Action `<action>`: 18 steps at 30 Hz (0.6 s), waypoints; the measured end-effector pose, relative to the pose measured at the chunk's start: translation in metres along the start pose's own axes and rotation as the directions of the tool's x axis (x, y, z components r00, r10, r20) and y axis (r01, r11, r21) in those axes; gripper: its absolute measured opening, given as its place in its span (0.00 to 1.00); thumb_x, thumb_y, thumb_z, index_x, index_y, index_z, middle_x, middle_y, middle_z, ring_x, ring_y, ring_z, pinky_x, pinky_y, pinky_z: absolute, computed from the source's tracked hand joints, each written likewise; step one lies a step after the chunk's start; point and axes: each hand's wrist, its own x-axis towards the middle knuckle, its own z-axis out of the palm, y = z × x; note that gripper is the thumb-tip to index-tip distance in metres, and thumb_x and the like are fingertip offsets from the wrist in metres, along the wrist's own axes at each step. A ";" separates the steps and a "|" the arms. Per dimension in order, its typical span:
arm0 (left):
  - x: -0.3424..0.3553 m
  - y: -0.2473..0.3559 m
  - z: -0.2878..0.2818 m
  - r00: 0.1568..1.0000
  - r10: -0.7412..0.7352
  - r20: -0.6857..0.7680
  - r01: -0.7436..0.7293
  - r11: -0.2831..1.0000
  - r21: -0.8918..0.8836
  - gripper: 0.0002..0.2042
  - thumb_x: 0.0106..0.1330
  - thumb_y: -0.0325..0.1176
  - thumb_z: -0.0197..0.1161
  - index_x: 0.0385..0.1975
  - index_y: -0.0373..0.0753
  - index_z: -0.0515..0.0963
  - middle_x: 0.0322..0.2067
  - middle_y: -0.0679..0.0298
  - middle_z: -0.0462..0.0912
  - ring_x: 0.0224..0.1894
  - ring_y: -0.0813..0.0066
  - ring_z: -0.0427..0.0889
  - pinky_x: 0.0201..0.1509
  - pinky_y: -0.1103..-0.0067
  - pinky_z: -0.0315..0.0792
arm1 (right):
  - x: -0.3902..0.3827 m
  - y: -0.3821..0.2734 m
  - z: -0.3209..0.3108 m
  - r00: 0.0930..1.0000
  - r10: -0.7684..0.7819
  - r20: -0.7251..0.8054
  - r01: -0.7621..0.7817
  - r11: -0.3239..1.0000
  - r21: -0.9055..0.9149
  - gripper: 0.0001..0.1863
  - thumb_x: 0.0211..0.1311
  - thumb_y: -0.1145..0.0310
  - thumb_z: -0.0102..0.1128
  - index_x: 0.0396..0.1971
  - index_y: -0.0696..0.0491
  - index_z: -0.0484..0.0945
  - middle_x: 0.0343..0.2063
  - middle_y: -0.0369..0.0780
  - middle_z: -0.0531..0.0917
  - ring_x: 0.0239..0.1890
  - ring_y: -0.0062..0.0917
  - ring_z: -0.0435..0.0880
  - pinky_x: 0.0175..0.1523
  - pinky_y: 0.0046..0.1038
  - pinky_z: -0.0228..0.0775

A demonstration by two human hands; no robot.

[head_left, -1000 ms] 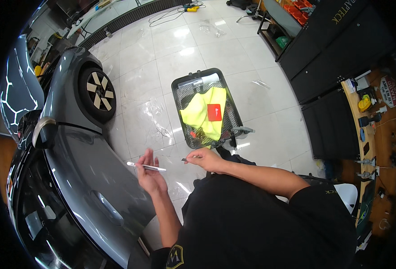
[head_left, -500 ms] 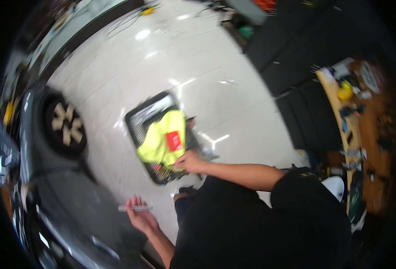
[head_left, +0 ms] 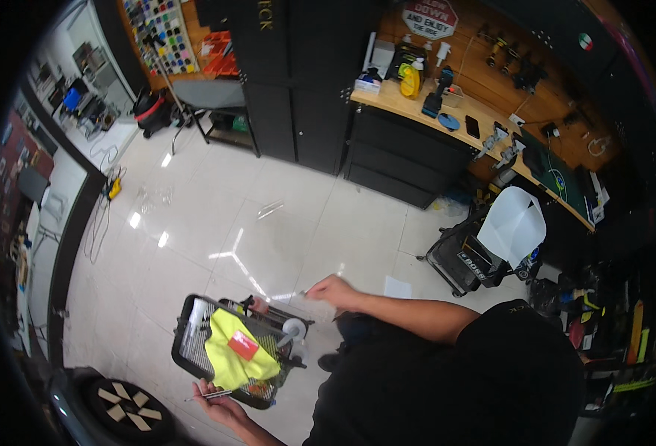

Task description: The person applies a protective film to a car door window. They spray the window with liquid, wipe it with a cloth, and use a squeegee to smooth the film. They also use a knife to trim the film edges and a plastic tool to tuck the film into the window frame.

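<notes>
My left hand [head_left: 222, 407] is closed around a slim silver pen-like tool [head_left: 213, 395], beside the near edge of a black mesh basket cart [head_left: 182, 363]. Inside the basket lies a bright yellow cloth [head_left: 228, 331], with a flat red card-like piece [head_left: 243, 345] on top. A white-topped bottle [head_left: 293, 328] stands at the basket's right side. Over the floor to the right of the cart, my right hand [head_left: 335, 293] has its fingers pinched together. A tiny thing seems to stick out at its fingertips, too small and blurred to name.
A dark car's wheel [head_left: 131, 409] is at lower left. A wooden workbench [head_left: 417, 111] carries a cordless drill [head_left: 438, 93], a phone and bottles. A black wheeled stool [head_left: 454, 256] bearing white sheets stands at right. A yellow tool with a cord [head_left: 114, 188] lies on the floor.
My view has turned right toward the workbench. My right hand has left the cloth in the basket and moved out to its right. The left hand still holds the silver tool, now close to the basket.
</notes>
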 end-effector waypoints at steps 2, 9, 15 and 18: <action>0.005 0.001 0.041 0.999 0.033 -0.033 -0.033 0.999 -0.002 0.27 0.79 0.49 0.44 0.66 0.34 0.62 0.47 0.57 0.76 0.41 0.74 0.72 0.48 0.78 0.68 | 0.020 0.017 -0.065 0.961 0.245 -0.130 -0.229 0.965 0.127 0.15 0.60 0.61 0.69 0.40 0.57 0.87 0.32 0.36 0.87 0.33 0.19 0.82 0.37 0.25 0.75; -0.045 -0.094 0.214 0.973 -0.103 -0.207 0.115 0.992 0.047 0.22 0.77 0.45 0.49 0.63 0.36 0.67 0.38 0.66 0.77 0.36 0.79 0.73 0.43 0.82 0.70 | 0.123 0.052 -0.317 0.629 0.202 -0.751 -0.107 0.979 0.173 0.11 0.61 0.63 0.68 0.38 0.53 0.88 0.20 0.32 0.81 0.16 0.16 0.68 0.19 0.24 0.57; -0.052 -0.169 0.382 0.922 -0.367 -0.124 0.371 0.928 0.016 0.18 0.76 0.35 0.50 0.61 0.36 0.70 0.35 0.67 0.78 0.35 0.82 0.75 0.41 0.86 0.73 | 0.255 -0.052 -0.551 0.354 -0.272 -0.895 -0.077 0.945 -0.318 0.11 0.59 0.65 0.64 0.34 0.56 0.87 0.29 0.52 0.86 0.33 0.36 0.88 0.40 0.31 0.76; -0.031 -0.197 0.439 0.927 -0.373 -0.052 0.370 0.928 -0.046 0.22 0.78 0.47 0.48 0.61 0.37 0.69 0.33 0.70 0.76 0.28 0.83 0.70 0.33 0.87 0.68 | 0.291 -0.083 -0.639 0.311 -0.282 -0.908 -0.354 0.852 -0.386 0.13 0.62 0.62 0.58 0.34 0.54 0.87 0.30 0.54 0.84 0.36 0.48 0.85 0.41 0.39 0.77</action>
